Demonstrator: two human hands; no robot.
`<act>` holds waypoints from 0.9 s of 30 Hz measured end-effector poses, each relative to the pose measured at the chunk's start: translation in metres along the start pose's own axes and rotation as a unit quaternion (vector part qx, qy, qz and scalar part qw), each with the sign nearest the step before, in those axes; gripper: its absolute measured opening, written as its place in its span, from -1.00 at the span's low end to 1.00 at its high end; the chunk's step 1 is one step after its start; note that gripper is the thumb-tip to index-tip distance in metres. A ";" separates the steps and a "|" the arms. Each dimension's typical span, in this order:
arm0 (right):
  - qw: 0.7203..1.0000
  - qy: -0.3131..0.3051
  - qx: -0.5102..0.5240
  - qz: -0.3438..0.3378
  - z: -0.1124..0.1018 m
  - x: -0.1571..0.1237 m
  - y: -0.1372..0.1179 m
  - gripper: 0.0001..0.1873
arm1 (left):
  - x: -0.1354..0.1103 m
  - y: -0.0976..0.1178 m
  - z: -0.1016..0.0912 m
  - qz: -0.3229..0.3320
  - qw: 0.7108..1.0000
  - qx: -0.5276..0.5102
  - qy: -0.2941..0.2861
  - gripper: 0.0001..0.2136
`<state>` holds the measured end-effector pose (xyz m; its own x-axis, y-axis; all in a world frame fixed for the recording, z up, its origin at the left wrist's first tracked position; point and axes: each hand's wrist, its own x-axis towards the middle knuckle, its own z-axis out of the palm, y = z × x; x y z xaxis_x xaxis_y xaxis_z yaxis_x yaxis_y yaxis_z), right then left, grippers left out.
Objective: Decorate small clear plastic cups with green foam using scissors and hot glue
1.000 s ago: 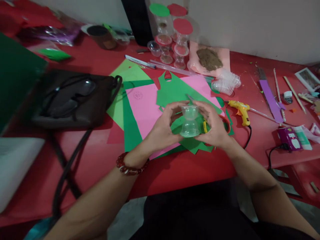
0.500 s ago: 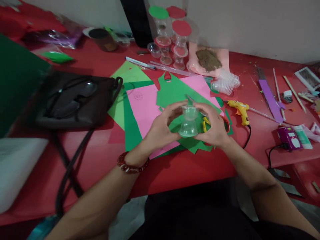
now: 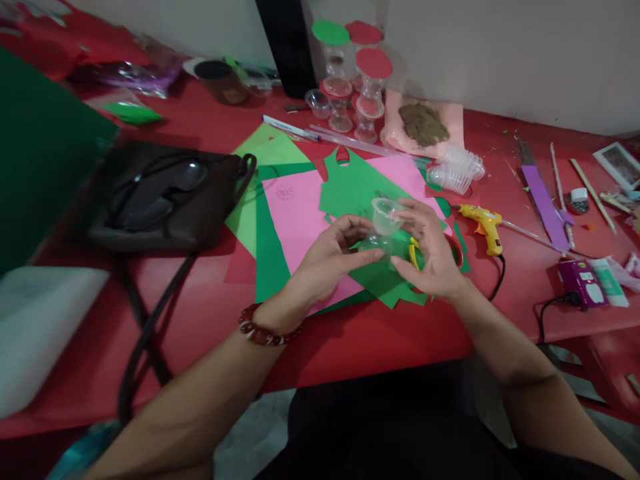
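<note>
Two clear plastic cups (image 3: pixel 387 217) stand base to base, leaning a little, above the green paper (image 3: pixel 360 180). My left hand (image 3: pixel 327 257) is closed on the lower cup, its thumb along the front. From the other side my right hand (image 3: pixel 427 250) curves round the pair, fingertips at the upper cup and thumb near the lower one. Behind my right hand lie scissors (image 3: pixel 414 253) with yellow and red on the handles, partly hidden. Pink paper (image 3: pixel 295 213) and more green sheets are underneath.
A yellow glue gun (image 3: pixel 483 227) lies to the right, its cord trailing. Stacked clear cups (image 3: pixel 455 170) and brown sand (image 3: pixel 424 125) on paper are behind. Joined cups with red and green lids (image 3: pixel 375 63) stand at the wall. A dark bag (image 3: pixel 170 200) with glasses lies left.
The joined cups have tilted so the upper rim faces me more. My left hand has shifted down to the lower cup, and the right hand's fingers have spread somewhat.
</note>
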<state>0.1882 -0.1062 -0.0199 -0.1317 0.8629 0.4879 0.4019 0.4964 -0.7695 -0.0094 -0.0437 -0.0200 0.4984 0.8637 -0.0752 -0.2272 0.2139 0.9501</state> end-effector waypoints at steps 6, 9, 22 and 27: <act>0.994 0.054 0.073 0.054 0.002 0.002 -0.001 -0.64 | -0.001 0.003 0.001 -0.009 0.999 0.031 0.016 -0.57; 0.993 0.073 0.058 0.068 0.003 0.004 0.000 -0.76 | -0.002 0.002 0.001 -0.006 0.996 0.089 0.018 -0.57; 0.961 0.114 0.183 0.172 0.004 0.008 0.002 -0.62 | -0.003 0.002 -0.002 0.062 0.991 0.119 -0.026 -0.57; 0.966 0.105 0.145 0.188 0.003 0.009 -0.002 -0.52 | -0.002 0.003 -0.002 0.065 0.989 0.135 -0.013 -0.61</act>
<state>0.1840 -0.0992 -0.0156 0.1733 0.9642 0.2009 0.1113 0.1835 -0.9767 -0.0129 -0.0437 -0.0174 0.5024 0.8627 0.0572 -0.0601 -0.0312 0.9977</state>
